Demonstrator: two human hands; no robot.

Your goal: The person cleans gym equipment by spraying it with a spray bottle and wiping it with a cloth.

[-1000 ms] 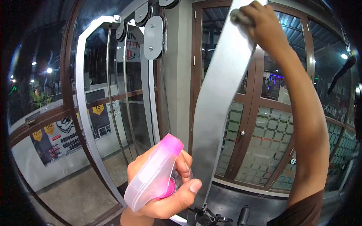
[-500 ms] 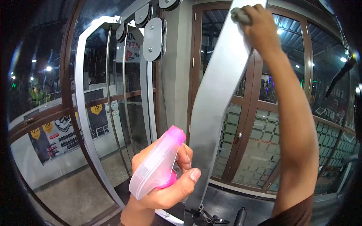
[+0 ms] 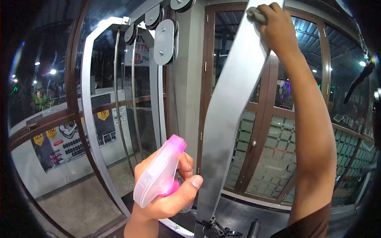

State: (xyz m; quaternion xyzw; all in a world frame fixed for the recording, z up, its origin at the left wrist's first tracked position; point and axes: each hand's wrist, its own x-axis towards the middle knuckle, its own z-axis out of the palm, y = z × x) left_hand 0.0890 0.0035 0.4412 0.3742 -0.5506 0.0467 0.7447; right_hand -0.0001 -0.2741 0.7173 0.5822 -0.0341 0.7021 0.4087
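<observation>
In my left hand (image 3: 170,198) is a spray bottle (image 3: 160,170) with a translucent head and a pink nozzle. My fingers wrap round its neck, and most of the clear bottle below is hidden. High up on the right, my right hand (image 3: 279,29) presses a bunched grey-green cloth (image 3: 256,15) against the upper part of a silver metal beam (image 3: 234,87). The beam belongs to a gym machine and slants down to the floor area. A darker smudge shows on its lower part.
To the left stands a cable machine frame (image 3: 86,79) with guide rods and pulleys (image 3: 164,41). Brown-framed glass doors (image 3: 270,131) are behind the beam. A black padded handle (image 3: 254,228) sits at the bottom. A dark strap (image 3: 359,81) hangs at the right.
My left hand with the spray bottle has shifted slightly left in view. My right hand and the cloth appear a little further right on the beam, as the whole view shifts slightly.
</observation>
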